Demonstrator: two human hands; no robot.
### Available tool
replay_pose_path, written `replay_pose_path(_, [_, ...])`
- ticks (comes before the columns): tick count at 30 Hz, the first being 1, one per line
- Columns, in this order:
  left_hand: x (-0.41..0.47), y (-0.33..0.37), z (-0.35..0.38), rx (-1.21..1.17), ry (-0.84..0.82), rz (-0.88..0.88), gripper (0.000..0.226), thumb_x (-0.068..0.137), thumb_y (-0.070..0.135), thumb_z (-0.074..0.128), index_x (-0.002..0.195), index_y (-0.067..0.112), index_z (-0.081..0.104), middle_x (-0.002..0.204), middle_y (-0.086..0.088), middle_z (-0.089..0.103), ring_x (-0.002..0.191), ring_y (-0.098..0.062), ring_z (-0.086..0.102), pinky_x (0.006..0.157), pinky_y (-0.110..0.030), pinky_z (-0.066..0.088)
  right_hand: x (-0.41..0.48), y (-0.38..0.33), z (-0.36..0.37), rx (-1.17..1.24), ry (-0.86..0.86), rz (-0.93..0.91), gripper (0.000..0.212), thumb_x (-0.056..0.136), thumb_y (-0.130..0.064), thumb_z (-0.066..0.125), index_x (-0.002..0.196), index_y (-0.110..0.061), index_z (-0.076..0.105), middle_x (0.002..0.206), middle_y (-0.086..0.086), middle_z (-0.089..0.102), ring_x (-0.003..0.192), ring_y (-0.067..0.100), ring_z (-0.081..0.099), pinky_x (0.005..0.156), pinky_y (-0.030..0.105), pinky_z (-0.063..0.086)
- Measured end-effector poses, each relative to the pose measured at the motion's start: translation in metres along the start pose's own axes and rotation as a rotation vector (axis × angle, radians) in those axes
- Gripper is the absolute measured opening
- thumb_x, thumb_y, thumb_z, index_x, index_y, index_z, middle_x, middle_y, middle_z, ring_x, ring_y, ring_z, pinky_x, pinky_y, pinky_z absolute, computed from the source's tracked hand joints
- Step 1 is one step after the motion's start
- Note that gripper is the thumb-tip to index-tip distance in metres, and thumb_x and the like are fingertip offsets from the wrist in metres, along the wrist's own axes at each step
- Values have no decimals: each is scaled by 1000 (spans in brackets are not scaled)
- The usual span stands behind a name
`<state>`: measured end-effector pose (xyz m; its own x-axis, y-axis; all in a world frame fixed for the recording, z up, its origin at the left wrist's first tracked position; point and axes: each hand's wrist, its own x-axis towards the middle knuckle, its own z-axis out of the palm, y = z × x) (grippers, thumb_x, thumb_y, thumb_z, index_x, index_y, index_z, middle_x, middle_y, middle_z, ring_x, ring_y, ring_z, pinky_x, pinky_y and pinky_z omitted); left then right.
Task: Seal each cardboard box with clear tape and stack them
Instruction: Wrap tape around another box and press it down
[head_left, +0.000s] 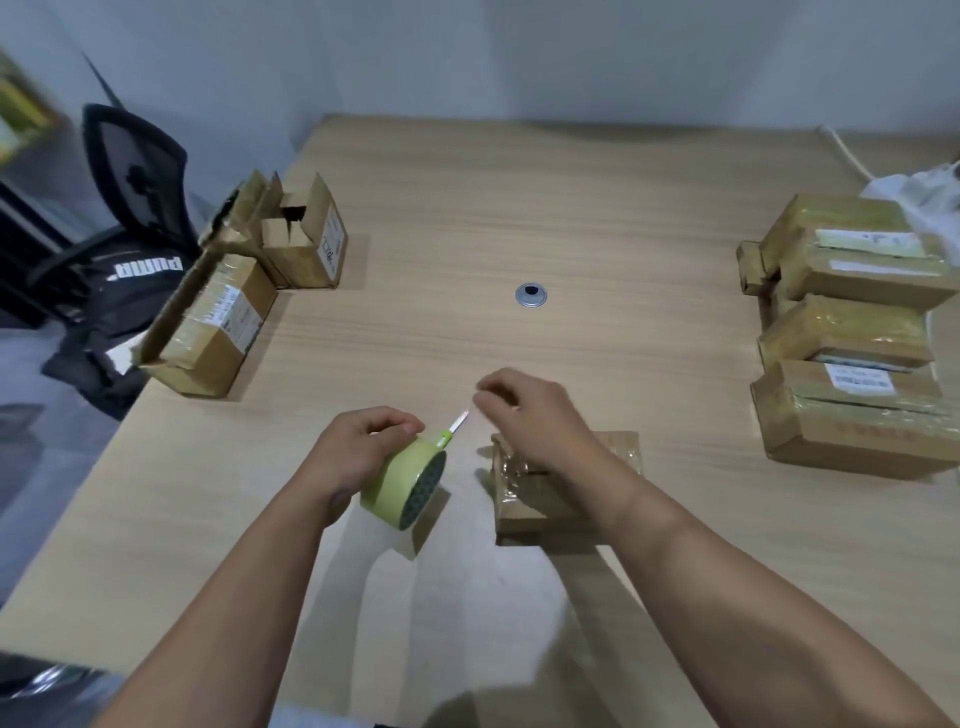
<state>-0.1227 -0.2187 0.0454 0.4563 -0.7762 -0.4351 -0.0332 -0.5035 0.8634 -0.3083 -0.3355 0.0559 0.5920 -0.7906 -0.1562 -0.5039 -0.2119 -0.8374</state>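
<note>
From the head camera, the left hand (363, 447) grips the tape roll (402, 483) with fingers curled over its rim, lifted off the table (519, 208) near the middle of the front edge. A green-handled cutter (451, 430) juts from the roll's top, with its pale blade pointing up and right toward the right hand (535, 415). That hand's fingertips are drawn together as if pinching a tape end, but it is blurred and no clear film shows, so I cannot tell whether it holds anything. The cardboard box (524, 499) lies just right of the roll, directly below the right wrist, so the right hand is nearer. The forearm hides much of its top, so its flaps and long axis are hard to judge. Wrapped boxes (852, 415) sit along the right edge and open ones (228, 322) at the left edge.
</note>
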Motion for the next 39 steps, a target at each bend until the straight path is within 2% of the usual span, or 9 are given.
replay_pose_path(5, [6, 2, -22, -102, 19, -14, 21, 91, 7, 67, 79, 17, 80, 88, -10, 77, 82, -23, 68, 81, -41, 53, 22, -33, 60, 67, -283, 102, 28, 94, -43, 64, 103, -18, 73, 102, -2, 70, 90, 14, 61, 66, 22, 43])
replay_pose_path(11, [18, -7, -58, -170, 17, -134, 16, 96, 11, 63, 97, 12, 79, 96, -9, 77, 82, -20, 70, 67, -32, 56, 48, -47, 104, 188, -227, 199, 18, 93, -31, 70, 81, -17, 72, 76, -5, 64, 73, 11, 56, 66, 24, 42])
replay_pose_path(16, [33, -19, -85, -257, -64, -213, 26, 101, 7, 51, 113, 10, 74, 107, -8, 76, 94, -20, 69, 67, -29, 57, 67, -52, 128, 163, -134, 199, 16, 94, -20, 65, 90, -11, 77, 89, -6, 70, 84, 7, 60, 66, 9, 41])
replay_pose_path(20, [46, -31, -97, -318, -58, -237, 31, 99, 7, 50, 116, 22, 71, 107, -2, 77, 98, -16, 67, 73, -29, 52, 79, -48, 144, 234, -142, 260, 17, 92, -20, 63, 83, -14, 76, 79, -12, 69, 80, 10, 62, 76, 27, 51])
replay_pose_path(25, [62, -55, -111, 76, -256, -144, 32, 84, 24, 69, 116, 29, 72, 109, 0, 75, 104, -22, 70, 87, -41, 55, 89, -48, 150, 456, -219, 359, 20, 96, -13, 60, 78, -12, 68, 65, 6, 61, 57, 27, 51, 51, 29, 42])
replay_pose_path(29, [73, -62, -113, 113, -201, -86, 36, 71, 28, 72, 107, 22, 74, 98, -2, 76, 96, -24, 71, 81, -42, 56, 108, -49, 161, 417, -225, 421, 19, 94, -15, 64, 78, -10, 72, 77, 6, 66, 66, 28, 56, 59, 39, 51])
replay_pose_path(32, [81, -72, -116, 186, -220, -81, 19, 88, 16, 66, 104, 18, 74, 96, -5, 75, 95, -28, 71, 84, -52, 56, 123, -44, 166, 157, -235, 383, 19, 93, -21, 66, 81, -8, 74, 93, 1, 74, 88, 22, 66, 77, 36, 55])
replay_pose_path(34, [85, -79, -119, 204, -228, -116, 16, 96, 11, 59, 102, 14, 74, 94, -11, 75, 90, -29, 71, 82, -55, 55, 132, -41, 170, 43, -280, 347, 24, 95, -24, 66, 76, -10, 71, 93, 1, 73, 92, 20, 65, 76, 31, 51])
replay_pose_path(39, [87, -82, -124, 98, -221, -258, 29, 94, -3, 55, 83, 15, 75, 66, 4, 73, 60, -7, 64, 56, -24, 50, 148, -39, 189, -50, -288, 352, 42, 99, -27, 62, 60, -19, 50, 71, -4, 51, 80, 19, 48, 58, 23, 33])
